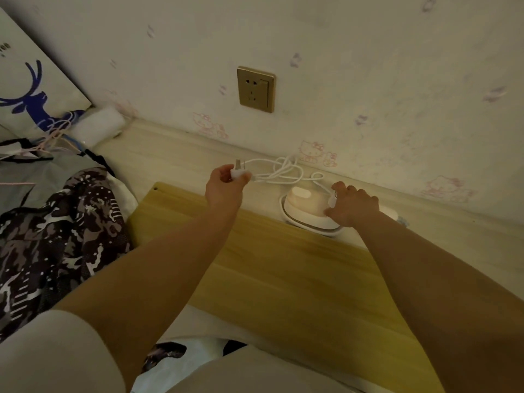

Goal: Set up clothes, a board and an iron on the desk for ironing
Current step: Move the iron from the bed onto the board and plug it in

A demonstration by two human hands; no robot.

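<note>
Near the wall, the left hand (226, 184) pinches the plug (237, 171) while the right hand (353, 207) grips the iron (304, 207), standing on the tabletop (175, 157) behind the board (283, 268). Clothes (54, 231) lie left. The cord (283, 170) looks knotted; I judge that pulling toward the socket (256, 89) could drag the iron over.

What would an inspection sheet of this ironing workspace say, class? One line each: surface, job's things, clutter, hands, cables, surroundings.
Surface: pale desk against the wall.
Job's things: wooden board lying flat; white iron at its far edge; patterned clothes to its left.
Clutter: printed bag, white roll, loose strings.
Hands: left hand holds the plug; right hand rests on the iron.
Cables: white cord looped, unplugged.
Surroundings: wall socket, vacant; cartoon wallpaper.
</note>
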